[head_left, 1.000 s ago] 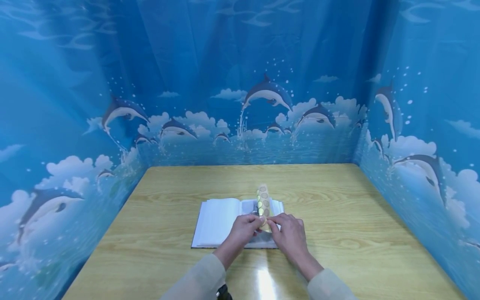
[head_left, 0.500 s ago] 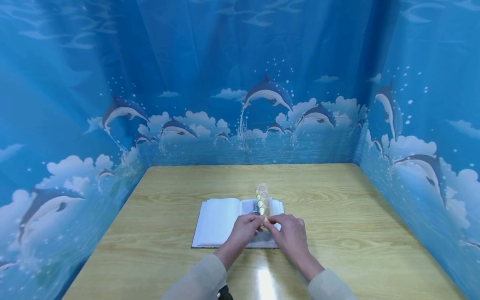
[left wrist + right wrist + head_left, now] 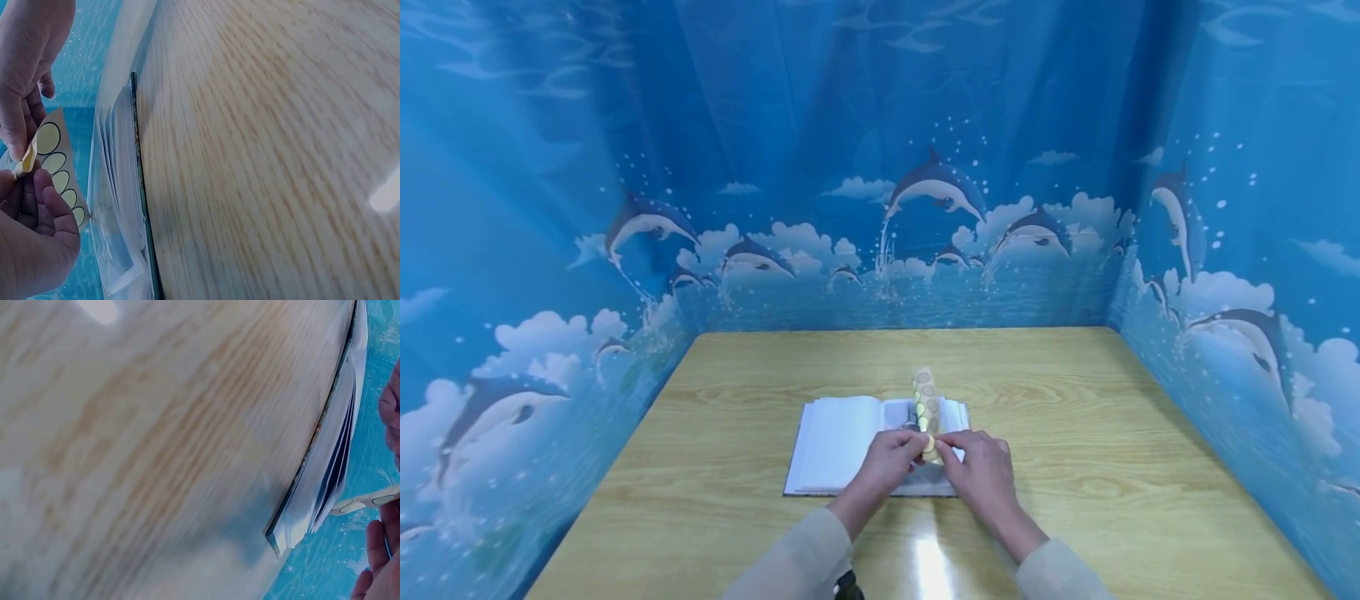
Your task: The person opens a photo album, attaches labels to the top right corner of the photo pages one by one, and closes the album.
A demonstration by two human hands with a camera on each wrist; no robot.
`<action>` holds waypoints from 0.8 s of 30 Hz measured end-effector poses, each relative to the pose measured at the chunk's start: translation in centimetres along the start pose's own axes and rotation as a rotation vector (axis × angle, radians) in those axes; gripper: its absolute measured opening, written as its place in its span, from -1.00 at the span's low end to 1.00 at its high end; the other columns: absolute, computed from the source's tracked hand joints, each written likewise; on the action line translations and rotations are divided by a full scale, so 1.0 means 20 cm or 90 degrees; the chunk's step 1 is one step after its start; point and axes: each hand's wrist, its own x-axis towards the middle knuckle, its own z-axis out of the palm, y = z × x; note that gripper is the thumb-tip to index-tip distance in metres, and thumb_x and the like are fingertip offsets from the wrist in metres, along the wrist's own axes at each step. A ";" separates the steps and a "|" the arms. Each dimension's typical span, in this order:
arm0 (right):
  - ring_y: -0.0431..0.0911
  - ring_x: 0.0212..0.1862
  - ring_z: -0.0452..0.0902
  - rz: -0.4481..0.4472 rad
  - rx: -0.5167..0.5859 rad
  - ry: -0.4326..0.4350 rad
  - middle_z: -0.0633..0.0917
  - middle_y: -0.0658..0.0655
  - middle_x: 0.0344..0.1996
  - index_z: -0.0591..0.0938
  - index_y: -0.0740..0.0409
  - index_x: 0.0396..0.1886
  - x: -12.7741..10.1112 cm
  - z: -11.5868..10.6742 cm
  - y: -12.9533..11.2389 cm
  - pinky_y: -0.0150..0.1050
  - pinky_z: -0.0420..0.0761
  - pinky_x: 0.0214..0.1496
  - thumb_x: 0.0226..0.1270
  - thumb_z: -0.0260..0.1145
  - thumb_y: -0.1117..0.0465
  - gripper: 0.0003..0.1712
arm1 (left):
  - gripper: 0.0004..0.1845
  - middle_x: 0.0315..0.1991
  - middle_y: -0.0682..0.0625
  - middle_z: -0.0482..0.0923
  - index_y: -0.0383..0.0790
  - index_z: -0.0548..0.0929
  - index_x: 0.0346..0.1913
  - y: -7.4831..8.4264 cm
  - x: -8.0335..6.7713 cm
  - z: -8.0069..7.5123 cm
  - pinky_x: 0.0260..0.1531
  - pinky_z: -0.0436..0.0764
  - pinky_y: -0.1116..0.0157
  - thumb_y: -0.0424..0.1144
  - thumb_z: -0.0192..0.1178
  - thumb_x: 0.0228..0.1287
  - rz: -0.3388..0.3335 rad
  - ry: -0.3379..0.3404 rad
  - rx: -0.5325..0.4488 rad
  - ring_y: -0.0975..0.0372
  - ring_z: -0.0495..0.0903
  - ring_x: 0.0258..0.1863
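- We are holding a sticker sheet (image 3: 927, 400) upright between both hands, above an open book (image 3: 842, 442) lying on the wooden table (image 3: 1075, 400).
- Our left hand (image 3: 887, 461) is pinching the sheet's near, lower end from the left; its fingers are curling round that edge.
- Our right hand (image 3: 981, 468) is meeting it from the right, thumb and forefinger pinched on the same lower corner, where one round sticker (image 3: 27, 159) is lifting off the backing.
- In the left wrist view, the sheet (image 3: 59, 175) is running away from the pinch, with a row of pale oval stickers just beyond the fingertips (image 3: 44, 181); whether the lifted sticker is fully free we cannot tell.
- The rest of the sheet is rising past the grip toward the far side, over the book's right-hand page.
- The book's page edges (image 3: 331, 456) are lying just beneath both hands, apart from the sheet (image 3: 369, 501).
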 end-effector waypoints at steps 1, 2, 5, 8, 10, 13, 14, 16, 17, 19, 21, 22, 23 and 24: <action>-0.06 -0.30 0.66 0.008 0.004 -0.002 0.78 -0.02 -0.39 0.80 0.05 -0.30 0.00 0.00 0.00 -0.06 0.42 -0.13 0.22 0.46 0.19 -0.92 | -0.77 -0.49 0.02 0.56 -0.37 0.75 -0.26 0.00 0.00 0.00 -0.42 0.53 0.35 -0.24 0.22 0.36 -0.004 0.001 0.003 0.24 0.48 -0.44; -0.06 -0.31 0.66 0.011 0.005 -0.001 0.78 -0.02 -0.39 0.80 0.05 -0.31 0.00 0.00 0.00 -0.06 0.42 -0.13 0.22 0.46 0.18 -0.92 | -0.77 -0.49 0.02 0.57 -0.37 0.75 -0.27 0.00 0.00 0.00 -0.43 0.53 0.35 -0.23 0.22 0.36 -0.004 0.002 0.008 0.24 0.48 -0.44; -0.07 -0.32 0.66 0.005 -0.005 0.003 0.78 -0.02 -0.41 0.79 0.05 -0.33 0.01 0.00 0.01 -0.06 0.43 -0.15 0.21 0.48 0.16 -0.92 | -0.77 -0.49 0.01 0.57 -0.35 0.75 -0.29 0.01 0.00 0.00 -0.43 0.54 0.35 -0.22 0.22 0.36 -0.011 0.006 0.021 0.23 0.48 -0.43; -0.08 -0.32 0.66 -0.016 -0.021 0.009 0.78 -0.01 -0.39 0.78 0.06 -0.34 0.01 0.00 0.02 -0.07 0.45 -0.16 0.20 0.48 0.16 -0.91 | -0.77 -0.48 0.01 0.57 -0.33 0.75 -0.30 0.01 0.00 0.00 -0.42 0.54 0.35 -0.21 0.22 0.37 -0.022 0.006 0.023 0.23 0.49 -0.43; -0.08 -0.32 0.66 -0.027 -0.031 0.012 0.78 0.00 -0.37 0.77 0.06 -0.34 0.01 0.01 0.02 -0.07 0.46 -0.17 0.20 0.48 0.17 -0.92 | -0.77 -0.47 0.01 0.58 -0.32 0.75 -0.30 0.01 0.00 0.00 -0.42 0.55 0.35 -0.21 0.22 0.37 -0.022 0.006 0.026 0.24 0.49 -0.43; -0.06 -0.31 0.66 -0.038 -0.043 0.020 0.78 0.02 -0.37 0.76 0.07 -0.34 0.01 0.01 0.02 -0.07 0.46 -0.18 0.20 0.48 0.18 -0.92 | -0.77 -0.48 0.02 0.57 -0.32 0.75 -0.29 0.01 0.00 -0.01 -0.43 0.53 0.36 -0.21 0.22 0.37 -0.025 0.007 0.028 0.23 0.49 -0.44; -0.06 -0.32 0.66 -0.041 -0.046 0.023 0.77 0.02 -0.37 0.76 0.08 -0.35 0.01 0.02 0.03 -0.07 0.46 -0.18 0.20 0.48 0.18 -0.91 | -0.77 -0.49 0.02 0.57 -0.32 0.75 -0.29 0.01 0.00 -0.01 -0.43 0.53 0.36 -0.21 0.22 0.37 -0.026 0.007 0.029 0.23 0.49 -0.44; -0.06 -0.33 0.65 -0.050 -0.052 0.032 0.77 0.02 -0.37 0.76 0.08 -0.35 0.01 0.02 0.03 -0.08 0.47 -0.20 0.20 0.48 0.17 -0.91 | -0.78 -0.50 0.02 0.58 -0.31 0.75 -0.30 0.01 0.00 -0.01 -0.45 0.52 0.36 -0.21 0.22 0.36 -0.026 0.007 0.033 0.23 0.49 -0.45; -0.06 -0.34 0.65 -0.055 -0.054 0.036 0.77 0.03 -0.37 0.75 0.08 -0.36 0.01 0.02 0.03 -0.08 0.47 -0.21 0.19 0.48 0.17 -0.90 | -0.78 -0.50 0.03 0.58 -0.31 0.75 -0.30 0.01 0.00 -0.01 -0.46 0.51 0.37 -0.21 0.22 0.36 -0.027 0.008 0.035 0.23 0.49 -0.46; -0.05 -0.34 0.65 -0.064 -0.058 0.044 0.76 0.03 -0.37 0.75 0.08 -0.36 0.01 0.02 0.03 -0.08 0.48 -0.22 0.19 0.48 0.17 -0.90 | -0.78 -0.51 0.02 0.58 -0.32 0.75 -0.30 0.01 0.00 -0.01 -0.46 0.50 0.37 -0.21 0.23 0.36 -0.024 0.009 0.034 0.22 0.49 -0.46; -0.03 -0.33 0.65 -0.069 -0.061 0.049 0.75 0.04 -0.37 0.73 0.08 -0.38 0.01 0.02 0.03 -0.07 0.49 -0.23 0.20 0.47 0.17 -0.91 | -0.78 -0.52 0.02 0.58 -0.33 0.75 -0.30 0.01 0.00 -0.01 -0.47 0.50 0.37 -0.22 0.23 0.35 -0.020 0.011 0.035 0.22 0.49 -0.47; -0.02 -0.32 0.65 -0.069 -0.060 0.051 0.75 0.05 -0.36 0.73 0.09 -0.38 0.01 0.02 0.03 -0.07 0.49 -0.23 0.20 0.47 0.18 -0.91 | -0.78 -0.52 0.02 0.58 -0.33 0.75 -0.30 0.01 0.00 -0.01 -0.47 0.50 0.37 -0.22 0.24 0.35 -0.019 0.013 0.034 0.22 0.49 -0.47; -0.01 -0.30 0.66 -0.066 -0.058 0.052 0.75 0.05 -0.36 0.72 0.09 -0.39 0.01 0.02 0.03 -0.07 0.49 -0.23 0.21 0.46 0.18 -0.91 | -0.78 -0.52 0.02 0.58 -0.33 0.76 -0.29 0.01 0.00 -0.01 -0.47 0.50 0.37 -0.22 0.24 0.35 -0.018 0.015 0.034 0.22 0.49 -0.47; 0.00 -0.29 0.66 -0.062 -0.056 0.051 0.75 0.06 -0.35 0.72 0.10 -0.39 0.01 0.01 0.02 -0.06 0.49 -0.23 0.22 0.45 0.19 -0.91 | -0.78 -0.53 0.02 0.58 -0.33 0.76 -0.29 0.01 0.00 -0.01 -0.47 0.50 0.37 -0.22 0.24 0.35 -0.019 0.016 0.033 0.21 0.50 -0.47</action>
